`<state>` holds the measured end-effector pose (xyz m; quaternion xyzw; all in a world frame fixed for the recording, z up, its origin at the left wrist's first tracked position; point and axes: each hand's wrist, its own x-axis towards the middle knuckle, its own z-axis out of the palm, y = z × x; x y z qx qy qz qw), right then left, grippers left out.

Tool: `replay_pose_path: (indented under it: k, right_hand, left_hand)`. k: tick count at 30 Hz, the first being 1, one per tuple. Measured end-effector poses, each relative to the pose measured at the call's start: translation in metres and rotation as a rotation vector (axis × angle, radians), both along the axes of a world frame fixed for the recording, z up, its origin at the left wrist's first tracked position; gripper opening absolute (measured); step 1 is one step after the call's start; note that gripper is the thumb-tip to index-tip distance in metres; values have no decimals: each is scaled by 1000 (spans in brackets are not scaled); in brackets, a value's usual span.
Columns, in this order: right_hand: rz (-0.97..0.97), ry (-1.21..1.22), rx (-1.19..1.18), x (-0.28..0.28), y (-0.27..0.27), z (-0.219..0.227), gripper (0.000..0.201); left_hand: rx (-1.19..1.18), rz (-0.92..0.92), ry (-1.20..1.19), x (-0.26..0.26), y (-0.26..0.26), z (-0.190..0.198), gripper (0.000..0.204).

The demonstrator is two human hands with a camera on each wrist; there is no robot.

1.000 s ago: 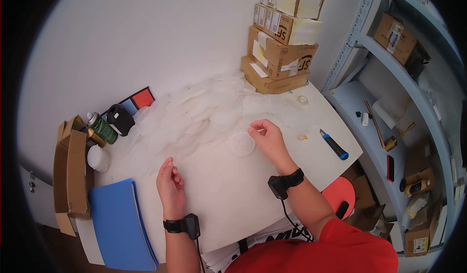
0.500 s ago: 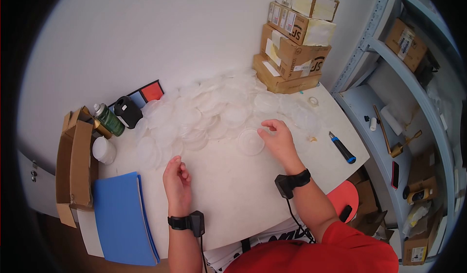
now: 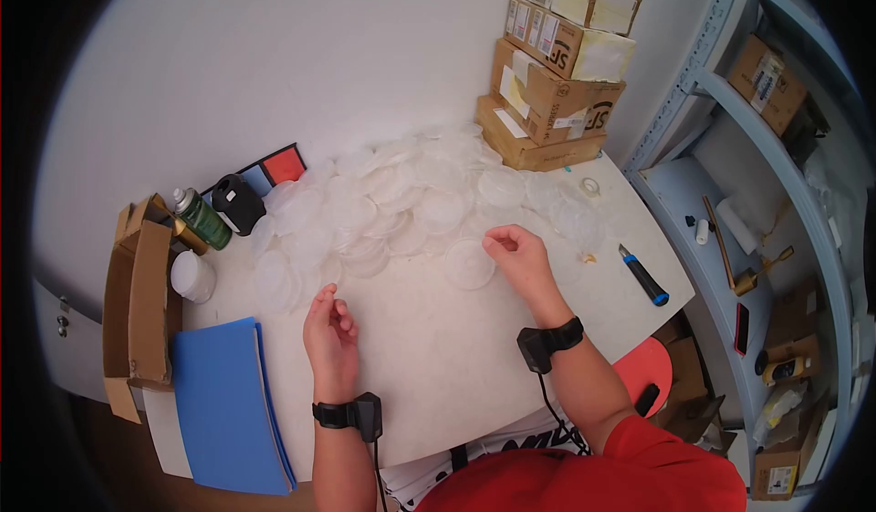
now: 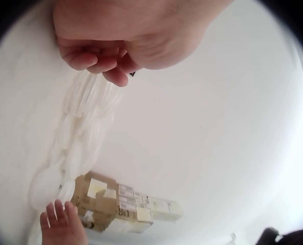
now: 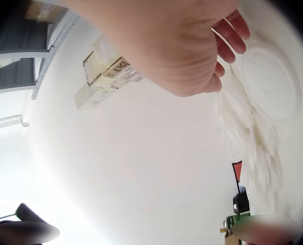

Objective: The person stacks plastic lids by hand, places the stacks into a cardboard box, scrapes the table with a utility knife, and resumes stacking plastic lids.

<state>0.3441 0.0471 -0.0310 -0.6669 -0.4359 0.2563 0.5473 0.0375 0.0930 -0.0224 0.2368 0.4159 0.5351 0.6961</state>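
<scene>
A round translucent plastic lid (image 3: 471, 264) lies flat at the front of a heap of similar lids (image 3: 401, 193). Right beside it is my right hand (image 3: 522, 266), its fingertips at the lid's right edge. In the right wrist view the fingers (image 5: 228, 48) are loosely bent and hold nothing, with the lid (image 5: 271, 81) just past them. My left hand (image 3: 331, 339) rests on the table in front of the heap, fingers relaxed and loosely bent. The left wrist view shows nothing within that hand's fingers (image 4: 103, 65).
A blue folder (image 3: 228, 412), an open cardboard box (image 3: 146, 302), a white jar (image 3: 192, 276), a green spray can (image 3: 205, 220) and a black bottle (image 3: 239, 203) stand left. Stacked boxes (image 3: 557, 92) rise at the back. At right lies a utility knife (image 3: 644, 277), near metal shelves (image 3: 730, 202).
The head view has shifted, so everything sits further right in it than a second ago. Both hands keep nearly the same places by the lid and on the table.
</scene>
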Motion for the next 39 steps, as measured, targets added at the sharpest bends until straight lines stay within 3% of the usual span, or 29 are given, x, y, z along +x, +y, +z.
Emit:
replay_pose_path:
  k: [15, 39]
  right_hand:
    - [-16, 37, -9, -1, -3, 3, 21]
    - [43, -6, -46, -1, -3, 0, 21]
  left_hand:
    - [32, -49, 88, 0, 1, -4, 28]
    - [23, -30, 67, 2, -1, 1, 19]
